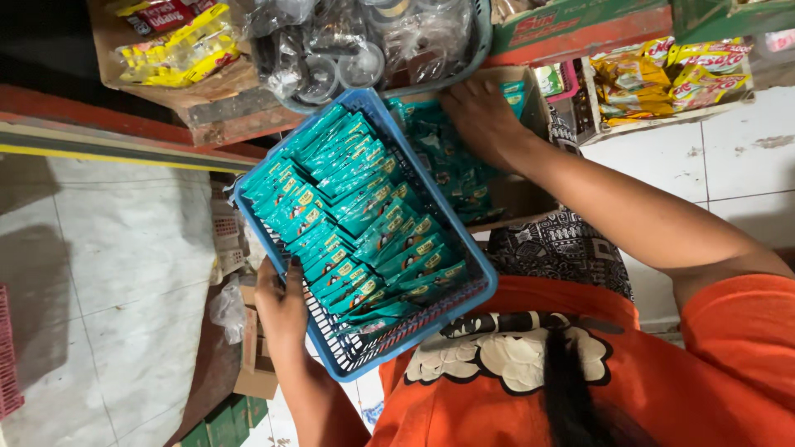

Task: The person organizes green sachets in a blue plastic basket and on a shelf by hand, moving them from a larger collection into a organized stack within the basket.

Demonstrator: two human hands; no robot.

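A blue plastic mesh basket (364,348) rests against my orange shirt, packed with rows of teal sachets (356,215). My left hand (280,302) grips the basket's left rim, thumb over the edge. Beyond the basket's far corner, a brown cardboard box (517,203) holds more teal sachets (454,170). There my right hand (484,116) reaches in with the arm stretched out, fingers curled down over a bunch of those sachets at the box's far end.
Behind the basket is a grey tub of clear plastic bags (356,50). Yellow snack packets (178,45) lie at the top left, and yellow and red packets (671,74) fill a box at the top right. Low on the left are small cardboard boxes (252,356), pale floor tiles (124,248) and a red crate (8,356).
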